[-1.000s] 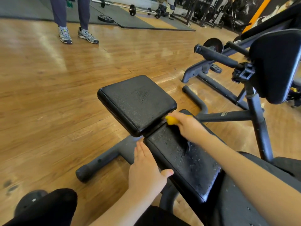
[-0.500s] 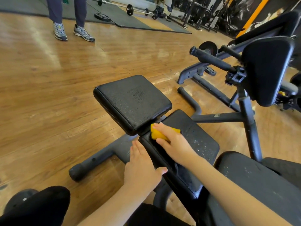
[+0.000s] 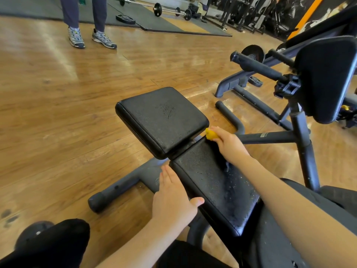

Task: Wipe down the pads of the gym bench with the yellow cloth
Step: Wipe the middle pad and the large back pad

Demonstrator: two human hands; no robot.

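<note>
The right hand point(image 3: 230, 145) grips the bunched yellow cloth point(image 3: 211, 134) at the middle pad's point(image 3: 214, 182) far corner, centre frame. The left hand point(image 3: 172, 202), fingers flat, steadies its near edge. Best drag overlapping strokes back across the droplets.

Glossy wood floor point(image 3: 58, 113), dark rubber mats point(image 3: 29, 8), barbell point(image 3: 157, 9) w/ plates, equipment racks point(image 3: 241, 14) at back

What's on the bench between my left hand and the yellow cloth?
In the head view, only the speckled black middle pad lies between the left hand and the yellow cloth.
</note>
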